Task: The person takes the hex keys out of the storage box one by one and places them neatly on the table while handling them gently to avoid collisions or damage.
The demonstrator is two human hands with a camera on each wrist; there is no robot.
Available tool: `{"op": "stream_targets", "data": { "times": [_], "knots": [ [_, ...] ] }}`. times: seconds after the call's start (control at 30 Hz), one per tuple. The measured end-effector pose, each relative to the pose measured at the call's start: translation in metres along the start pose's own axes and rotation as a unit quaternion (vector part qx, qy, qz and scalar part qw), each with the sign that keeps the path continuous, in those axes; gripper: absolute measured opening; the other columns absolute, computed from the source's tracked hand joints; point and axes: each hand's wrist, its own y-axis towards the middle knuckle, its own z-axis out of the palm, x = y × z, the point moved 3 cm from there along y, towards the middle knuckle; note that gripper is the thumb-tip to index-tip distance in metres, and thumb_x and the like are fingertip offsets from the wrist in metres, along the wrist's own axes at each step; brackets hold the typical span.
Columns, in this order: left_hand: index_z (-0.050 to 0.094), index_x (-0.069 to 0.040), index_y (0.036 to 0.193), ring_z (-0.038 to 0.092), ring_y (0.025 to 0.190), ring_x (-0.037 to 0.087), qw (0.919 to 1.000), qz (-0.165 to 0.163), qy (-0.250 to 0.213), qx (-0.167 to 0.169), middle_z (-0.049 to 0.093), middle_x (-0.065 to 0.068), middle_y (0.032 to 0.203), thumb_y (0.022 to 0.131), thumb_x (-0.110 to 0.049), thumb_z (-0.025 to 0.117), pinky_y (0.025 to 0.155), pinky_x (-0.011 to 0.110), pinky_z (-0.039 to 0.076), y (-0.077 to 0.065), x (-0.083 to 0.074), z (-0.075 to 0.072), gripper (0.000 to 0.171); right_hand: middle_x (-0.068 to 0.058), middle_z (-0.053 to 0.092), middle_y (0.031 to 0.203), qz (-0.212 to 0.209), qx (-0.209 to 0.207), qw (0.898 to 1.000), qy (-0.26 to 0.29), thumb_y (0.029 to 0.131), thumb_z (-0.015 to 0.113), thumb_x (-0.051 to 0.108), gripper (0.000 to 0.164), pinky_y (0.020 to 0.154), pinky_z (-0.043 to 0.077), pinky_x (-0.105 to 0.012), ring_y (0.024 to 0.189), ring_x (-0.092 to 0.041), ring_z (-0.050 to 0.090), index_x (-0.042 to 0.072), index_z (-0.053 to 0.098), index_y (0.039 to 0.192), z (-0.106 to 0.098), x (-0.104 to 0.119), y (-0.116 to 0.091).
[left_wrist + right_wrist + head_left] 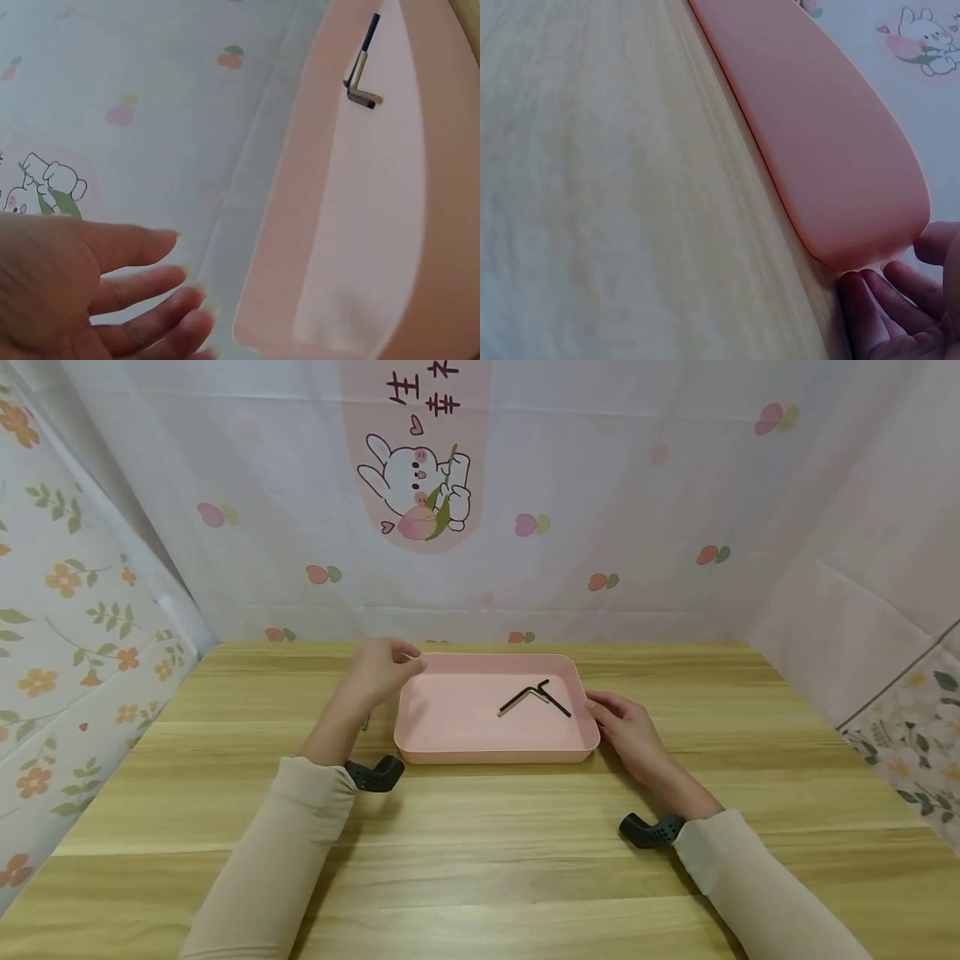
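Note:
A shallow pink tray (pixel 450 710) stands on the wooden table. Black and brass-coloured L-shaped hex keys (pixel 555 702) lie crossed together in its right half; they also show at the far end of the tray in the left wrist view (pixel 358 71). My left hand (pixel 382 672) hovers by the tray's back left corner, holding nothing, its fingers loosely bent and apart. At the opposite end my right hand (pixel 626 731) holds the tray's right side, thumb at the rim and fingertips low against the outer wall (pixel 855 217).
Left of the tray, a small brass-coloured piece (pixel 365 722) lies on the table (pixel 465 860), partly hidden by my left forearm. A printed white curtain (pixel 600 510) hangs along the table's back edge. Dark bands (pixel 652 831) sit on both wrists.

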Motion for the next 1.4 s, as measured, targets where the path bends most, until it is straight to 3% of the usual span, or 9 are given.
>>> {"op": "stream_targets", "data": {
  "times": [0.17,0.3,0.43,0.7,1.03,1.4],
  "knots": [
    [0.060,0.002,0.134,0.064,0.117,0.039,0.9979,-0.021,-0.043,0.043,0.062,0.025,0.133,0.103,-0.023,0.056,0.098,0.045,0.056,0.005,-0.003,0.006,0.039,-0.018,0.048,0.154,-0.001,0.004,1.000,-0.004,0.107,0.049,0.036,0.055,0.091,0.049,-0.007,0.138,-0.025,0.050,0.004,0.044,0.151,0.003,0.002,0.000],
    [0.055,0.001,0.140,0.062,0.124,0.039,0.9901,-0.040,-0.081,0.108,0.060,0.025,0.139,0.106,-0.025,0.052,0.102,0.045,0.055,0.016,-0.007,0.011,0.043,-0.017,0.048,0.153,-0.001,0.000,1.000,0.000,0.108,0.048,0.034,0.053,0.090,0.049,-0.007,0.140,-0.028,0.049,0.003,0.045,0.151,0.002,0.001,0.001],
    [0.054,0.002,0.142,0.061,0.127,0.039,0.9830,-0.037,-0.089,0.157,0.059,0.025,0.140,0.106,-0.024,0.050,0.104,0.045,0.054,0.026,-0.013,0.017,0.044,-0.018,0.048,0.153,0.001,-0.002,1.000,0.000,0.108,0.048,0.032,0.052,0.090,0.049,-0.007,0.139,-0.027,0.049,0.003,0.044,0.151,0.001,0.000,-0.001],
    [0.057,0.003,0.138,0.063,0.123,0.038,0.9829,-0.026,-0.077,0.165,0.062,0.025,0.135,0.104,-0.017,0.053,0.102,0.044,0.056,0.044,-0.024,0.037,0.040,-0.018,0.049,0.153,0.001,0.000,1.000,0.006,0.107,0.050,0.033,0.052,0.091,0.049,-0.008,0.137,-0.025,0.051,0.003,0.046,0.150,0.003,0.002,0.001],
    [0.060,0.004,0.135,0.062,0.121,0.036,0.9707,-0.053,-0.106,0.209,0.060,0.024,0.135,0.101,-0.012,0.055,0.097,0.039,0.058,0.056,-0.039,0.066,0.038,-0.020,0.048,0.153,-0.003,0.008,1.000,0.013,0.108,0.049,0.031,0.053,0.091,0.050,-0.009,0.134,-0.024,0.053,0.002,0.044,0.151,0.004,-0.002,-0.001],
    [0.063,0.005,0.132,0.066,0.101,0.028,0.9775,-0.033,-0.094,0.186,0.066,0.023,0.129,0.103,-0.014,0.056,0.093,0.039,0.059,0.063,-0.063,0.094,0.035,-0.019,0.050,0.152,-0.001,-0.009,1.000,0.003,0.107,0.050,0.032,0.052,0.090,0.050,-0.010,0.134,-0.025,0.053,0.003,0.046,0.150,-0.002,0.001,-0.003]
  ]
}}
